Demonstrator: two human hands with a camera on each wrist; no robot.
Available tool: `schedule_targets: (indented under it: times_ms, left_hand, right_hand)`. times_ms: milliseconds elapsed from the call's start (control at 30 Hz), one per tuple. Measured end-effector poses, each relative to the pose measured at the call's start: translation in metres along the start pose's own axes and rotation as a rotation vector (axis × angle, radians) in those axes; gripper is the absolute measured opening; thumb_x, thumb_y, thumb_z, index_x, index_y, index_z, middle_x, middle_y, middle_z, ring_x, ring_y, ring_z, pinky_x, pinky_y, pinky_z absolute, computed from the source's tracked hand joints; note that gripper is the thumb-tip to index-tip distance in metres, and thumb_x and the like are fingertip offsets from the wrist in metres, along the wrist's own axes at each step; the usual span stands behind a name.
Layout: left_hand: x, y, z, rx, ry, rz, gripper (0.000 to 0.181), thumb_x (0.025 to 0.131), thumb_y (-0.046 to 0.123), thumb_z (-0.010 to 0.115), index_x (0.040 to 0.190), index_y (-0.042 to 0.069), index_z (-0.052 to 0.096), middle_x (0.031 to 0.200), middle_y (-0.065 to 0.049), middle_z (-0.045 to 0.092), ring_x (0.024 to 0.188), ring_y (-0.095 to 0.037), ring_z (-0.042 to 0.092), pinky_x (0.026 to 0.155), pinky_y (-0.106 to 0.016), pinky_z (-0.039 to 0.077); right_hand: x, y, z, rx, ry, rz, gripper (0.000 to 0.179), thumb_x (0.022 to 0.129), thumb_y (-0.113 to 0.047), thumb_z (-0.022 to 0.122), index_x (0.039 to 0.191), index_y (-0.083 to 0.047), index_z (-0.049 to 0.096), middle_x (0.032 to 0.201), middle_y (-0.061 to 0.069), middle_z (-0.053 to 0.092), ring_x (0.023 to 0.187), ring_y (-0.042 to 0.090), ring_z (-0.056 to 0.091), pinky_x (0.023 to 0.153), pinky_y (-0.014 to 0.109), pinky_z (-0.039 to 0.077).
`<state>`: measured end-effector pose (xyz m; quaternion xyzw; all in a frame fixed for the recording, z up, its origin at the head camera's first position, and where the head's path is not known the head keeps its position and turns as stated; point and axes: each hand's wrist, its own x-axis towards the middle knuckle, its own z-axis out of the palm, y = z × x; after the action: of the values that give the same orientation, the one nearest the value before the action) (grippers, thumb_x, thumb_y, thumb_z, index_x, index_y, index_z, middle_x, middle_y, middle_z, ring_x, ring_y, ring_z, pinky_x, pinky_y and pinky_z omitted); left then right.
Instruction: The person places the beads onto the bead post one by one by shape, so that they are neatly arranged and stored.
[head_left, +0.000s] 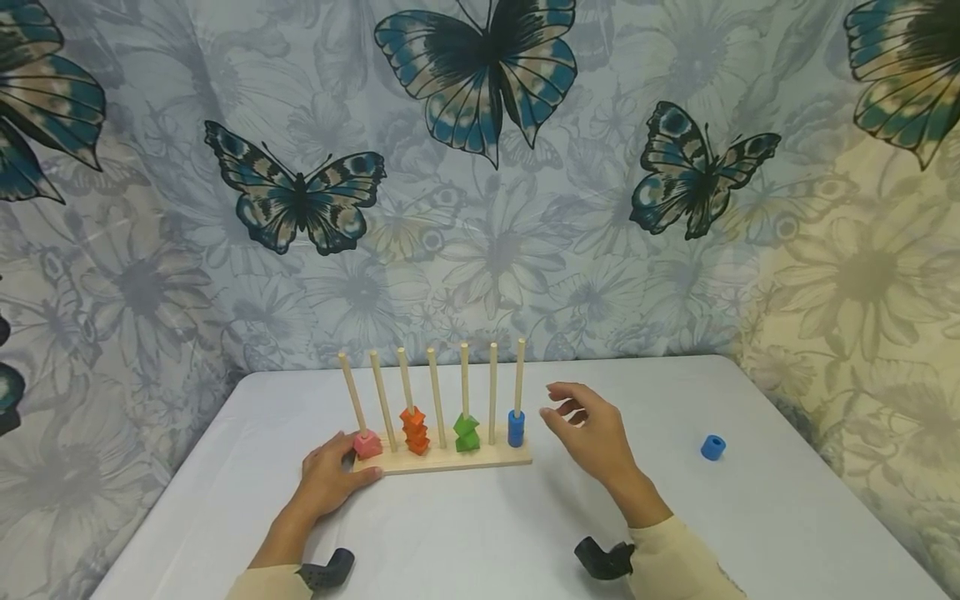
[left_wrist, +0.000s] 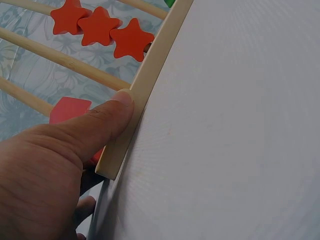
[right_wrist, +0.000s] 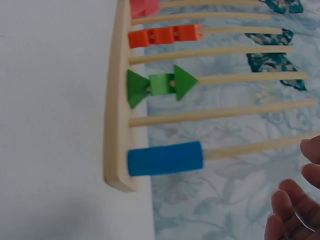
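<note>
A wooden peg board (head_left: 465,461) with several upright rods stands on the table. My left hand (head_left: 330,479) grips its left end, with the thumb (left_wrist: 112,112) against the front edge and the other fingers partly hidden behind. Close to that hand, a pink block (head_left: 367,445) sits low on the leftmost rod. Orange stars (head_left: 415,432), green triangles (head_left: 467,434) and a blue cylinder stack (head_left: 516,429) are on other rods. Just right of the blue stack, my right hand (head_left: 596,433) hovers with loosely bent fingers, holding nothing and apart from the rod.
A loose blue cylinder (head_left: 713,447) lies on the right side of the white table (head_left: 465,533). Behind the table hangs a butterfly-patterned cloth (head_left: 495,250). A black wrist device (head_left: 603,558) shows at the right sleeve, and another (head_left: 330,570) at the left.
</note>
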<state>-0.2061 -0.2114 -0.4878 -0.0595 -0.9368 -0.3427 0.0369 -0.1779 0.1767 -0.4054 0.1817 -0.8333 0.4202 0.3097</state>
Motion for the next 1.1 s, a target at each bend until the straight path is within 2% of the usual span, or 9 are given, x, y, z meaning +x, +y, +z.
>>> schedule_targets:
  times_ms: [133, 400, 533, 700, 867, 933, 1100]
  left_hand:
    - [0.0, -0.001, 0.0, -0.002, 0.003, 0.004, 0.072, 0.076, 0.037, 0.082, 0.132, -0.001, 0.055, 0.137, -0.027, 0.048, 0.137, -0.043, 0.027, 0.108, -0.059, 0.01]
    - [0.001, -0.002, 0.0, 0.007, 0.003, 0.007, 0.072, 0.076, 0.036, 0.082, 0.131, -0.002, 0.055, 0.137, -0.027, 0.048, 0.137, -0.042, 0.028, 0.108, -0.058, 0.01]
    - [0.001, -0.002, 0.001, 0.006, 0.005, 0.013, 0.072, 0.076, 0.037, 0.082, 0.131, -0.002, 0.055, 0.137, -0.027, 0.049, 0.137, -0.042, 0.028, 0.108, -0.058, 0.01]
    - [0.002, -0.003, 0.002, 0.002, 0.006, 0.011, 0.073, 0.076, 0.037, 0.082, 0.132, -0.002, 0.055, 0.137, -0.026, 0.048, 0.137, -0.042, 0.028, 0.108, -0.058, 0.01]
    - [0.003, -0.004, 0.002, 0.002, 0.006, 0.008, 0.074, 0.076, 0.037, 0.082, 0.133, -0.001, 0.055, 0.138, -0.027, 0.047, 0.137, -0.042, 0.028, 0.108, -0.058, 0.01]
    - [0.003, -0.004, 0.002, 0.002, 0.006, 0.011, 0.074, 0.076, 0.038, 0.082, 0.132, -0.001, 0.055, 0.138, -0.027, 0.047, 0.137, -0.042, 0.028, 0.108, -0.058, 0.01]
    - [0.003, -0.004, 0.002, 0.005, 0.004, 0.01, 0.073, 0.076, 0.037, 0.082, 0.132, -0.001, 0.055, 0.138, -0.027, 0.047, 0.137, -0.042, 0.028, 0.108, -0.058, 0.01]
  right_hand:
    - [0.002, -0.003, -0.02, -0.046, 0.036, -0.045, 0.035, 0.078, -0.001, 0.078, 0.111, -0.001, 0.066, 0.102, 0.006, 0.069, 0.081, 0.019, 0.063, 0.063, 0.036, 0.053]
    - [0.003, 0.001, -0.064, -0.082, 0.137, -0.055, 0.039, 0.077, 0.004, 0.077, 0.114, 0.001, 0.065, 0.103, 0.009, 0.068, 0.084, 0.025, 0.06, 0.067, 0.021, 0.047]
    - [0.0, 0.007, -0.08, -0.102, 0.181, -0.052, 0.041, 0.076, 0.007, 0.076, 0.115, 0.003, 0.064, 0.103, 0.011, 0.067, 0.085, 0.021, 0.06, 0.068, 0.018, 0.046]
    - [-0.005, 0.016, -0.098, -0.117, 0.223, 0.036, 0.042, 0.078, 0.005, 0.075, 0.118, 0.0, 0.065, 0.103, 0.01, 0.067, 0.088, 0.011, 0.058, 0.071, 0.016, 0.044]
    - [-0.012, 0.035, -0.115, -0.15, 0.261, 0.143, 0.041, 0.081, -0.001, 0.074, 0.121, -0.002, 0.064, 0.103, 0.009, 0.066, 0.088, 0.008, 0.057, 0.071, 0.016, 0.043]
    - [-0.016, 0.044, -0.122, -0.152, 0.263, 0.208, 0.04, 0.084, -0.005, 0.074, 0.123, -0.004, 0.064, 0.103, 0.006, 0.065, 0.089, 0.006, 0.057, 0.071, 0.014, 0.043]
    - [-0.029, 0.068, -0.136, -0.156, 0.22, 0.362, 0.046, 0.089, -0.02, 0.071, 0.131, -0.007, 0.058, 0.105, -0.013, 0.059, 0.094, 0.0, 0.052, 0.073, 0.009, 0.039]
